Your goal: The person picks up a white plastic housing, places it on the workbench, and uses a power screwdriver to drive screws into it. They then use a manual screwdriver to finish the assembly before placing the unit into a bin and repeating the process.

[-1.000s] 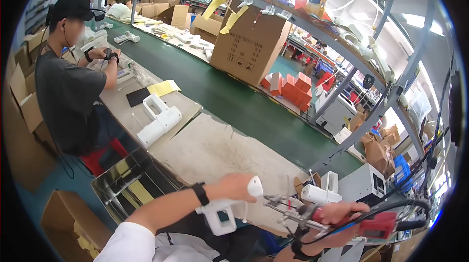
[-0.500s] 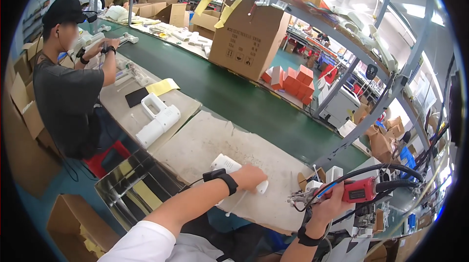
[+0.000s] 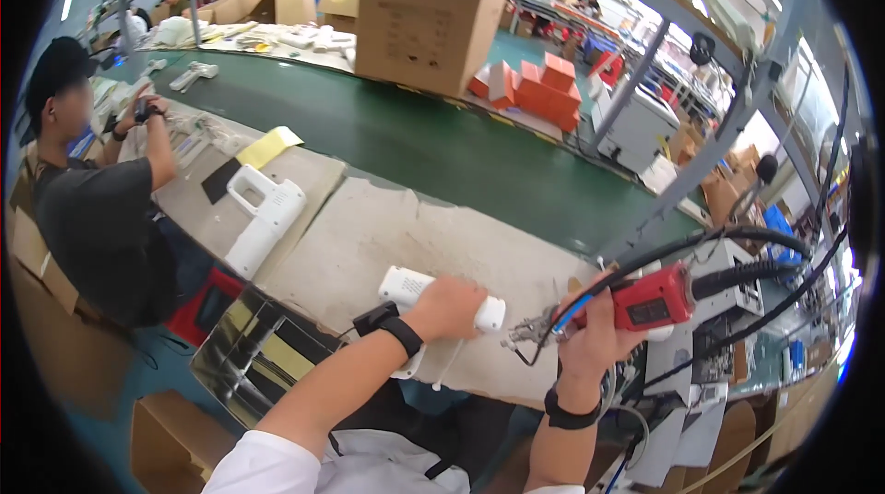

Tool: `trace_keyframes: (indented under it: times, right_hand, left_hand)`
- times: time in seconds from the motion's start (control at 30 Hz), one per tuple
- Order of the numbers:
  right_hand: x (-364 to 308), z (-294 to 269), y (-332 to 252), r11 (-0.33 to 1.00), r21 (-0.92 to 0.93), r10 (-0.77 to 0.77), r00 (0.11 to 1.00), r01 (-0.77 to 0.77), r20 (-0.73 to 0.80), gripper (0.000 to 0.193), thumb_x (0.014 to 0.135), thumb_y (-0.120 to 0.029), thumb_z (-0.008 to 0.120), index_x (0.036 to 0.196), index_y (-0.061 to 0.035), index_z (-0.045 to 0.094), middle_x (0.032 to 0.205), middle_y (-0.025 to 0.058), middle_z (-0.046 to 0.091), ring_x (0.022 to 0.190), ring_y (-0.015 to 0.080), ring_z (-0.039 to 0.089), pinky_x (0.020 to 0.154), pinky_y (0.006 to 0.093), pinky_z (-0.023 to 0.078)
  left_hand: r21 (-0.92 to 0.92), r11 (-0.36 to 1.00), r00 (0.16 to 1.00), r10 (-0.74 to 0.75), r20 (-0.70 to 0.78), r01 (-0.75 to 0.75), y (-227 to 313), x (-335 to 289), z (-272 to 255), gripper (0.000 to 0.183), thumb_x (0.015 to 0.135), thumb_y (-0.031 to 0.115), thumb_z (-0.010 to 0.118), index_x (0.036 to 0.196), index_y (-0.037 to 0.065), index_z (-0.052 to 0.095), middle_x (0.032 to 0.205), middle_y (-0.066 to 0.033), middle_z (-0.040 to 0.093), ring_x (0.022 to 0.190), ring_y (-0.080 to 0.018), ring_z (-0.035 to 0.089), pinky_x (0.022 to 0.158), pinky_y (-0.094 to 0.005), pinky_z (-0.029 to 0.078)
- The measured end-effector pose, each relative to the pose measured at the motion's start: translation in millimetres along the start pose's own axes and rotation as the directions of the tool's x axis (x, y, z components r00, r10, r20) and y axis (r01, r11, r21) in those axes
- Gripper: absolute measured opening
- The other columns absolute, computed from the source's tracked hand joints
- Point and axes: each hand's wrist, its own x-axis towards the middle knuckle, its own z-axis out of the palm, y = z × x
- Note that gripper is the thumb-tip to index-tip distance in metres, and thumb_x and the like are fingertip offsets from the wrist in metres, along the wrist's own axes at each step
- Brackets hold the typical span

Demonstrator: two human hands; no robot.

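Note:
A white plastic appliance body (image 3: 403,285) lies on the bench mat, its rounded end (image 3: 491,314) pointing right. My left hand (image 3: 452,308) is wrapped over its middle and hides that part. A thin white cord or strip (image 3: 449,365) hangs from below it towards the bench's near edge. My right hand (image 3: 595,337) is closed round a red powered hand tool (image 3: 653,300). The metal jaw-like tip (image 3: 530,330) of this tool points left, just short of the white body's rounded end. Thick black hoses run from its back to the right.
A similar white body with a loop handle (image 3: 267,217) lies on the left bench, near a yellow sheet (image 3: 269,147). A co-worker (image 3: 101,208) works there. Beyond runs a green conveyor belt (image 3: 387,144) with a large carton (image 3: 424,15) behind it. A metal post (image 3: 682,162) stands right.
My right hand has brought the red tool left and up, its tip now close to the white body. My left hand keeps its grip. The whole view has shifted.

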Motion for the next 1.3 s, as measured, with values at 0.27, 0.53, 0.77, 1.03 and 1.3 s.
trace_keyframes:
  times: [0.27, 0.53, 0.77, 1.03, 1.3]
  right_hand:
    - [10, 10, 21, 0.991, -0.087, -0.101, 0.994, 0.098, -0.036, 0.013, 0.086, -0.002, 0.058, 0.097, 0.0019, 0.052, 0.061, 0.0069, 0.056, 0.042, 0.0112, 0.050, 0.037, 0.0234, 0.037]
    - [9, 3, 34, 0.996, -0.088, 0.029, 0.998, -0.025, 0.051, 0.056, 0.078, 0.009, 0.066, 0.124, 0.0034, 0.035, 0.085, 0.0105, 0.061, 0.060, 0.0132, 0.060, 0.054, 0.0267, 0.051]
    - [5, 9, 74, 0.988, -0.143, 0.061, 0.996, -0.051, 0.069, 0.013, 0.081, 0.000, 0.069, 0.088, -0.0017, 0.058, 0.074, 0.0000, 0.058, 0.067, 0.0073, 0.055, 0.064, 0.0229, 0.045]
    - [15, 9, 30, 0.996, -0.075, -0.043, 0.997, 0.048, 0.062, 0.008, 0.088, -0.001, 0.057, 0.094, 0.0006, 0.052, 0.057, 0.0045, 0.054, 0.043, 0.0111, 0.050, 0.042, 0.0237, 0.040]
    - [28, 43, 26, 0.988, -0.045, -0.148, 0.987, 0.151, 0.060, 0.005, 0.088, -0.001, 0.058, 0.090, 0.0029, 0.056, 0.061, 0.0064, 0.056, 0.045, 0.0110, 0.051, 0.042, 0.0238, 0.041]
  left_hand:
    - [-0.068, 0.996, 0.997, -0.063, -0.053, 0.059, 3, 2, -8, 0.050, 0.065, 0.039, 0.075, 0.103, 0.009, 0.061, 0.094, -0.0102, 0.066, 0.091, -0.0283, 0.065, 0.079, -0.0419, 0.048]
    - [-0.014, 0.995, 0.994, -0.095, -0.054, 0.095, 3, 3, -1, 0.050, 0.066, 0.040, 0.077, 0.101, 0.008, 0.062, 0.096, -0.0086, 0.066, 0.093, -0.0252, 0.064, 0.082, -0.0417, 0.045]
    - [0.009, 0.995, 0.994, -0.102, 0.023, 0.102, 4, 1, -11, 0.055, 0.062, 0.040, 0.081, 0.102, 0.008, 0.061, 0.100, -0.0102, 0.064, 0.096, -0.0261, 0.063, 0.082, -0.0424, 0.045]
    - [-0.131, 0.988, 0.989, -0.064, 0.130, 0.081, -55, -38, -58, 0.091, 0.047, 0.053, 0.087, 0.117, 0.003, 0.056, 0.109, -0.0167, 0.061, 0.104, -0.0365, 0.059, 0.088, -0.0425, 0.049]
    - [-0.148, 0.986, 0.992, -0.066, 0.107, 0.081, -37, -17, -21, 0.082, 0.049, 0.059, 0.084, 0.102, 0.001, 0.062, 0.099, -0.0161, 0.064, 0.097, -0.0339, 0.063, 0.083, -0.0425, 0.051]
